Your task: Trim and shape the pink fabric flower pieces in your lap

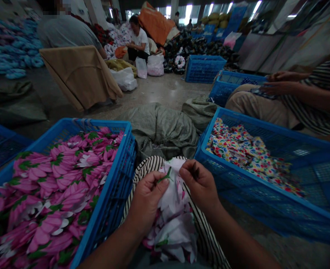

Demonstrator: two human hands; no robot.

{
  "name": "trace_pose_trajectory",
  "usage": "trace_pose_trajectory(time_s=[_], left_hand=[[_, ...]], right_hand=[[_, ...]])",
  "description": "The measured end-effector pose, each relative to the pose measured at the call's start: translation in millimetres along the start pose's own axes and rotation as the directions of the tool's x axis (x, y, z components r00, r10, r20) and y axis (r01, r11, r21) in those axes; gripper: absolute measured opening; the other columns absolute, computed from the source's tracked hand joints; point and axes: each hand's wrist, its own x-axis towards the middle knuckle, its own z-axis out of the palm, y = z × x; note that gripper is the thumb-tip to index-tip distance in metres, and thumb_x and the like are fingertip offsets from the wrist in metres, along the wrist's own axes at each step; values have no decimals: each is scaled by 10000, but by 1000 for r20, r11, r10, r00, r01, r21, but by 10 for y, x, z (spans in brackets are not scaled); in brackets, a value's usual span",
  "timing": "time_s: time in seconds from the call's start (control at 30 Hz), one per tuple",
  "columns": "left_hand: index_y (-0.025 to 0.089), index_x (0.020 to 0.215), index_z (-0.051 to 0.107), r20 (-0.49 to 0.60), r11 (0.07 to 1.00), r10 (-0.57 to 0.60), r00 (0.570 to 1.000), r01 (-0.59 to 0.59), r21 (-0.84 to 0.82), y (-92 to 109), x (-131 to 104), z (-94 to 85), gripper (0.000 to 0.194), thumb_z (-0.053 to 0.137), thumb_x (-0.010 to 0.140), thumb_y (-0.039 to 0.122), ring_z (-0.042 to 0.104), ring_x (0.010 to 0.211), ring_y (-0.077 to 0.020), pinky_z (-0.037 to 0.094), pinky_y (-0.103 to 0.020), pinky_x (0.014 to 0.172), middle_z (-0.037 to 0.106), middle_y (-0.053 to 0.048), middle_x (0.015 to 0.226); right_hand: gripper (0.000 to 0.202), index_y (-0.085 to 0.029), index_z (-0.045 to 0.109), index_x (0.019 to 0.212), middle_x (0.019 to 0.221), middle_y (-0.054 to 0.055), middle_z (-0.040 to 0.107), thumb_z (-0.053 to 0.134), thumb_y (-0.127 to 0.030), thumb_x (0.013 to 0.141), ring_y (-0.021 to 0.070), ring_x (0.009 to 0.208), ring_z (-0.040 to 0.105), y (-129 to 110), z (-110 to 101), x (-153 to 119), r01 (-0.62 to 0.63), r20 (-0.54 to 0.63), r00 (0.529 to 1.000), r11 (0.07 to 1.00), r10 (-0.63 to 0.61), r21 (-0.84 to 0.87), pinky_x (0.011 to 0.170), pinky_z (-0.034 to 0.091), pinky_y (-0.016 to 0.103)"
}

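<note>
White and pink petal-shaped fabric pieces (174, 224) lie in a heap on my lap, over black-and-white striped cloth (146, 168). My left hand (153, 186) pinches a small green piece (168, 175) between thumb and fingers, above the heap. Close on its right, my right hand (197, 179) is closed, with a dark, thin object (195, 170) showing among its fingers; what that object is, I cannot make out. The two hands are apart. At the left, a blue crate (97, 209) holds many pink and green flower pieces (69, 168).
On the right, a blue crate (254, 179) holds colourful patterned pieces (246, 149). Grey-green sacks (162, 125) lie ahead between the crates. A person in striped clothing (316, 89) sits at the right. A cloth-covered chair (81, 74) and seated person (69, 33) are at the upper left.
</note>
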Motion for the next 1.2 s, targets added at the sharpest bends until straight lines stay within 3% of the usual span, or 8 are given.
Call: trace_pose_trajectory(time_s=[0.07, 0.13, 0.27, 0.4, 0.53, 0.9, 1.1, 1.2], left_hand=[[170, 674, 588, -14, 981, 176, 984, -174, 92, 51, 5, -17, 92, 630, 725, 234, 543, 708, -111, 413, -217, 647, 578, 3, 783], [157, 599, 587, 17, 936, 310, 951, -308, 168, 112, 8, -20, 135, 628, 713, 217, 536, 937, -181, 398, -274, 807, 585, -50, 1017], [155, 586, 575, 75, 951, 265, 961, -273, 147, 189, -4, 12, 153, 592, 718, 229, 517, 1046, -262, 389, -358, 856, 544, -102, 1197], [162, 586, 558, 76, 946, 260, 963, -270, 180, 182, -28, 34, 167, 569, 741, 223, 529, 1025, -240, 375, -350, 873, 568, -79, 1153], [166, 597, 557, 70, 911, 296, 953, -303, 280, 169, -49, 22, 174, 564, 759, 229, 531, 988, -219, 376, -327, 858, 567, -67, 1091], [173, 641, 560, 183, 804, 355, 917, -399, 441, 195, -74, 26, 145, 548, 784, 195, 526, 958, -188, 389, -302, 841, 539, -56, 1014], [176, 647, 565, 222, 760, 375, 900, -435, 483, 211, -85, 45, 130, 548, 776, 185, 526, 954, -192, 390, -303, 831, 543, -61, 1006], [178, 640, 548, 221, 758, 379, 899, -438, 483, 218, -91, 40, 137, 537, 776, 168, 526, 951, -184, 389, -299, 830, 541, -55, 998]], right_hand=[[188, -191, 474, 670, 593, -36, 408, 514, -303, 814, 107, 538, 364, -10, -49, -11, 27, -20, 999, 999, -27, -17, 494, 291, 227], [206, -192, 467, 675, 594, -35, 395, 503, -335, 819, 110, 539, 355, -32, -87, -44, 46, 66, 997, 999, -46, -12, 498, 286, 231], [279, -188, 493, 779, 648, -8, 435, 369, -423, 865, 132, 577, 393, -93, -121, -148, 72, 310, 948, 997, -73, 13, 526, 309, 249], [226, -187, 530, 884, 707, 9, 521, 367, -344, 889, 142, 630, 471, -150, -131, -214, 158, 424, 903, 973, -75, -166, 578, 321, 257], [200, -184, 552, 878, 684, 2, 538, 398, -312, 887, 135, 607, 483, -174, -133, -207, 202, 408, 910, 940, -75, -276, 567, 313, 251], [211, -173, 563, 834, 671, 7, 553, 416, -318, 879, 135, 590, 489, -193, -147, -173, 213, 376, 923, 918, -78, -334, 557, 308, 249], [253, -178, 569, 742, 594, -17, 484, 404, -299, 889, 113, 541, 449, -209, -146, -151, 209, 402, 912, 934, -79, -291, 524, 289, 238], [265, -182, 565, 733, 570, -21, 447, 408, -338, 880, 112, 513, 402, -167, -176, -145, 99, 290, 956, 981, -48, -165, 497, 287, 235]])
